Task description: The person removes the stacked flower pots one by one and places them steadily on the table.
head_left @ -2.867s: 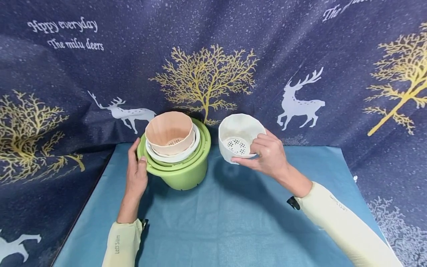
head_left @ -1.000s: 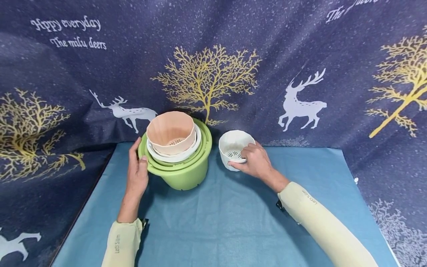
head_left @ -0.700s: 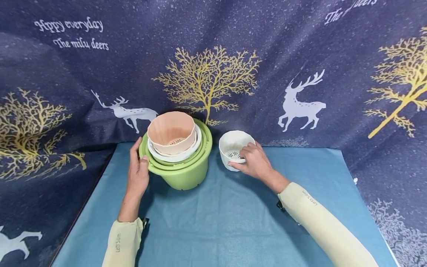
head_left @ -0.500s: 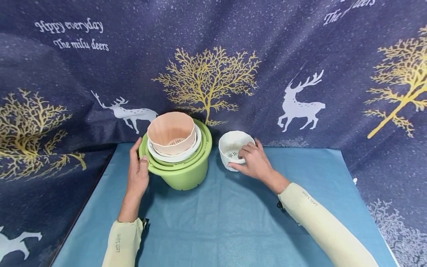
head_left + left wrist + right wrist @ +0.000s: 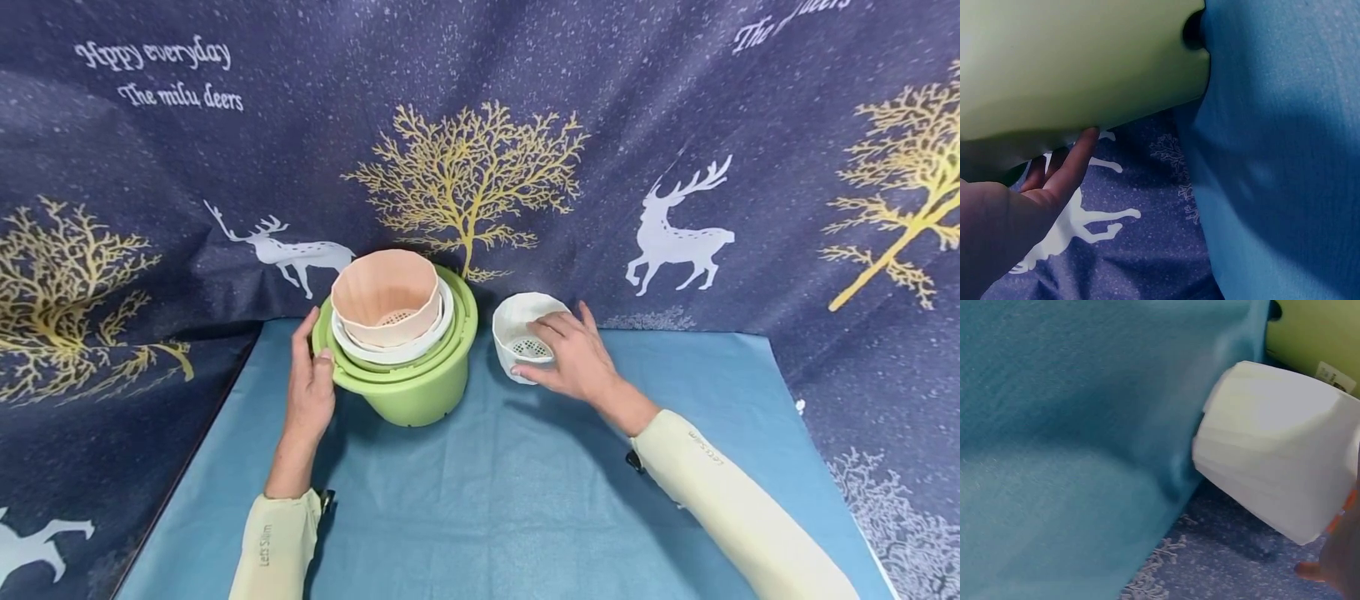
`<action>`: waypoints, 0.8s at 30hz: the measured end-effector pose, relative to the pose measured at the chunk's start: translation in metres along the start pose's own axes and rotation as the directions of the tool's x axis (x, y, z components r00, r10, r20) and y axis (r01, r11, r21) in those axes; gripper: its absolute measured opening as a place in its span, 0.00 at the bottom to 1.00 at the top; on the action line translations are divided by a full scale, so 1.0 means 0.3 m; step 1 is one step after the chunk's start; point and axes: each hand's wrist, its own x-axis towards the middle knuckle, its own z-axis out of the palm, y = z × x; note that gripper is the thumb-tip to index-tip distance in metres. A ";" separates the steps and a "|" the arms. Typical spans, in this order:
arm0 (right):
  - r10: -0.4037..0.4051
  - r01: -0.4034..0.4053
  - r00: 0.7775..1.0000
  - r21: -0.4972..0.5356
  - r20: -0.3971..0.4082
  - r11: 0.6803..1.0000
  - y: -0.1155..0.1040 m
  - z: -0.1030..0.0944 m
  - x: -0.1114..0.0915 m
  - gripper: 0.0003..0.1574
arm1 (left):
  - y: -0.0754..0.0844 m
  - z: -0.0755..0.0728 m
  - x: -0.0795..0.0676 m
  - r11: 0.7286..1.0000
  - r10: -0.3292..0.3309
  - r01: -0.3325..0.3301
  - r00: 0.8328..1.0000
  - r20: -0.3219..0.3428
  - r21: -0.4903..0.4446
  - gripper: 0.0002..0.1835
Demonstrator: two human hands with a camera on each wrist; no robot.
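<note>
A green plastic flower pot (image 5: 416, 402) stands at the back of the table, tilted slightly towards me in the head view. Nested in it are a white pot (image 5: 446, 319) and, topmost, a peach-coloured pot (image 5: 385, 292) with a perforated bottom. My left hand (image 5: 310, 392) grips the green pot's left rim, thumb on the near side; in the left wrist view its fingers (image 5: 1079, 159) lie along the wall. Right of the stack, a small faceted white pot (image 5: 510, 360) stands upright on the cloth. My right hand (image 5: 581, 354) hovers over its right rim, fingers loosened and spread.
A blue cloth (image 5: 480, 508) covers the table. Behind it hangs a dark blue backdrop (image 5: 300, 150) printed with deer and golden trees, close behind the pots. A paper label (image 5: 1335, 376) shows on the green pot in the right wrist view.
The right hand has moved the small white pot down and back onto the cloth, then loosened its fingers from the rim. The left hand has stayed on the green pot.
</note>
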 end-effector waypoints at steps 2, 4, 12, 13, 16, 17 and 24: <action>-0.013 0.013 1.000 0.007 -0.009 1.000 -0.004 -0.012 0.006 0.47 | 0.000 0.000 0.001 1.000 -0.001 0.001 1.000 -0.001 -0.001 0.33; -0.024 0.024 1.000 0.007 -0.008 1.000 -0.009 -0.026 0.012 0.48 | -0.001 0.000 0.001 1.000 -0.001 0.001 1.000 -0.005 0.001 0.33; -0.077 0.078 0.996 0.026 -0.033 0.997 -0.037 -0.094 0.052 0.49 | 0.005 0.001 0.000 1.000 -0.007 0.007 1.000 -0.010 0.014 0.33; -0.082 0.083 0.996 0.034 -0.034 0.996 -0.041 -0.101 0.056 0.49 | 0.005 0.000 0.000 1.000 -0.005 0.006 1.000 -0.010 0.013 0.33; -0.101 0.104 0.994 0.063 -0.045 0.993 -0.051 -0.121 0.071 0.47 | 0.006 -0.001 0.000 1.000 -0.003 0.003 1.000 -0.007 0.014 0.33; -0.108 0.111 0.993 0.072 -0.049 0.991 -0.055 -0.127 0.075 0.47 | 0.006 -0.001 0.000 1.000 -0.004 0.004 1.000 -0.006 0.016 0.33; -0.164 0.174 0.983 0.120 -0.087 0.977 -0.083 -0.166 0.104 0.45 | 0.002 0.002 0.003 1.000 0.002 -0.002 1.000 -0.012 0.009 0.33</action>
